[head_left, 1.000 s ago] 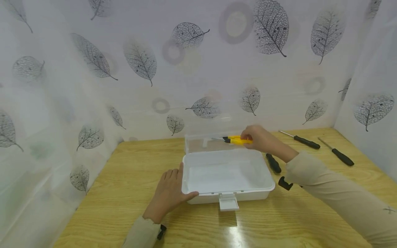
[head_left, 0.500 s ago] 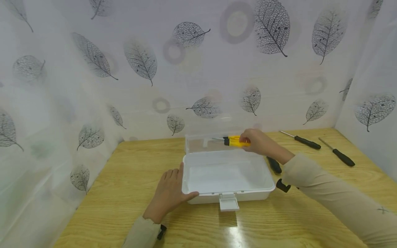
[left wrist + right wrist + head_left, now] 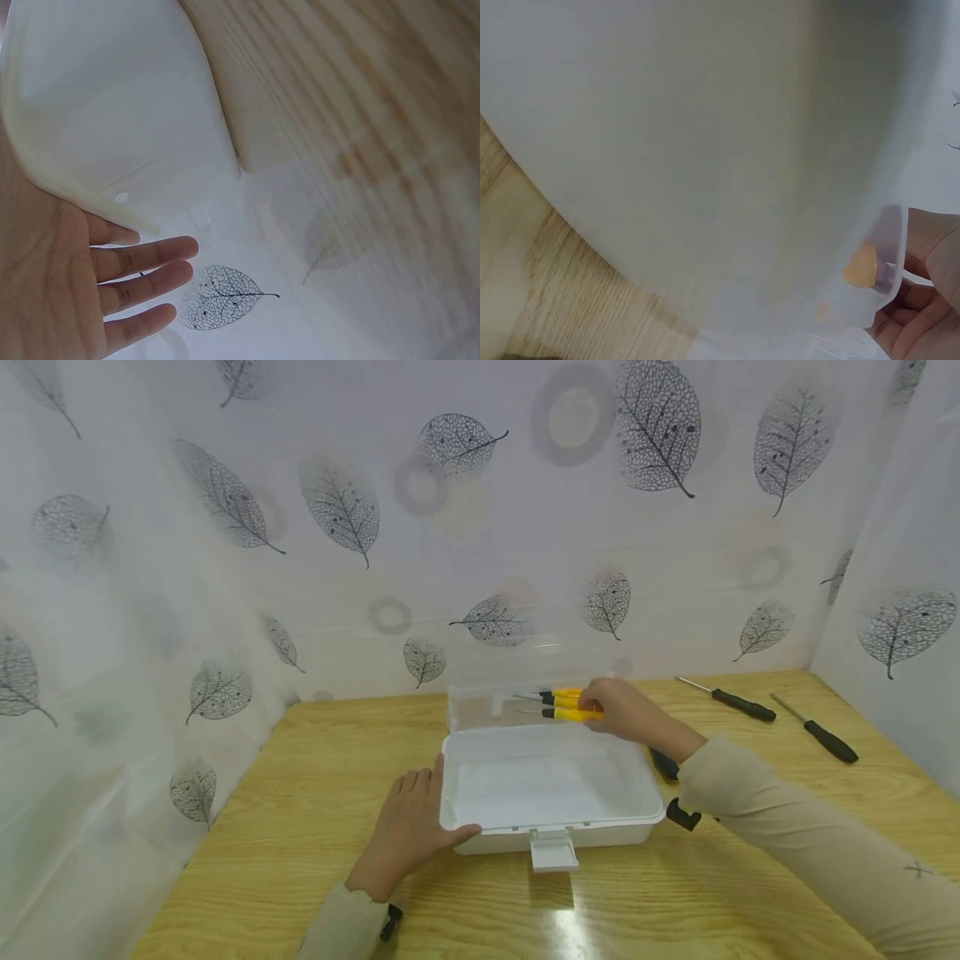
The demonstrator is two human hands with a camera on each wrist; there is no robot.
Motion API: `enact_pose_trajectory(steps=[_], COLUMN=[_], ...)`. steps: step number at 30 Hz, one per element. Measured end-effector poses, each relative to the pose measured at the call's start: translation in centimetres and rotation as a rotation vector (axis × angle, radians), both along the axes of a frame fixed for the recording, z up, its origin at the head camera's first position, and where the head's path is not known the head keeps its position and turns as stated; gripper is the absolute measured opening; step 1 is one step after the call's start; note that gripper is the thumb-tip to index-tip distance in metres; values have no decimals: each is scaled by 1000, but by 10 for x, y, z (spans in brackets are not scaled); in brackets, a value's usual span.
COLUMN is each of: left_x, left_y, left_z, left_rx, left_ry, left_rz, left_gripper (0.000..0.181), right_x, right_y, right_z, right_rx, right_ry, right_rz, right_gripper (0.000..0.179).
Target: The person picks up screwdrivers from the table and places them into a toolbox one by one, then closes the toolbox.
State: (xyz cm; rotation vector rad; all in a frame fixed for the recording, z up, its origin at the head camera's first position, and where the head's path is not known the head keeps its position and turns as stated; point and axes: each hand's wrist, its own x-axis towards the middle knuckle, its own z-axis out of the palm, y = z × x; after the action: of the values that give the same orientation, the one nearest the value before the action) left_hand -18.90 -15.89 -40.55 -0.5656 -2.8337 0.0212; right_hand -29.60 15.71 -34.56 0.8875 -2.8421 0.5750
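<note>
A white plastic box (image 3: 611,835) stands on the wooden table, its clear lid (image 3: 467,714) folded back behind it. My left hand (image 3: 405,822) rests against the box's left side, fingers straight and thumb along the front rim. In the left wrist view, the fingers extend past the box's wall. Over the lid, my right hand (image 3: 618,706) pinches the handle end of a small yellow-handled screwdriver (image 3: 566,715) with a thin metal shaft. Other yellow screwdrivers (image 3: 555,692) lie just behind it. The right wrist view shows an orange piece (image 3: 861,266) through the lid's corner, beside the fingers.
Black-handled screwdrivers lie to the right: one at the back (image 3: 742,704), another farther right (image 3: 831,743), and a third (image 3: 663,765) partly hidden by my right forearm. A white latch (image 3: 553,853) hangs from the box's front. Leaf-printed curtain (image 3: 495,527) encloses the table's back and sides.
My right hand has moved slightly down and left, drawing the front yellow screwdriver away from the others. Three separate yellow handles now show. The left hand and box have stayed still.
</note>
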Motion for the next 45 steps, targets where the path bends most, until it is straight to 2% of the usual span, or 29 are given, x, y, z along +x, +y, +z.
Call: enact_pose_trajectory(steps=[11, 20, 35, 45], left_x=[0, 0, 0, 0], left_y=[0, 0, -1, -1], left_z=[-1, 1, 1, 0], left_rx=[-4, 19, -5, 10], left_ry=[21, -22, 0, 1], left_rz=[-9, 5, 0, -2], left_gripper=[107, 109, 107, 107], right_x=[-1, -3, 0, -1], right_y=[0, 0, -1, 0], right_z=[-6, -7, -7, -8], right_rx=[7, 2, -11, -8], right_ry=[14, 24, 45, 40], right_rz=[-4, -13, -41, -63], right_gripper=[15, 17, 17, 18])
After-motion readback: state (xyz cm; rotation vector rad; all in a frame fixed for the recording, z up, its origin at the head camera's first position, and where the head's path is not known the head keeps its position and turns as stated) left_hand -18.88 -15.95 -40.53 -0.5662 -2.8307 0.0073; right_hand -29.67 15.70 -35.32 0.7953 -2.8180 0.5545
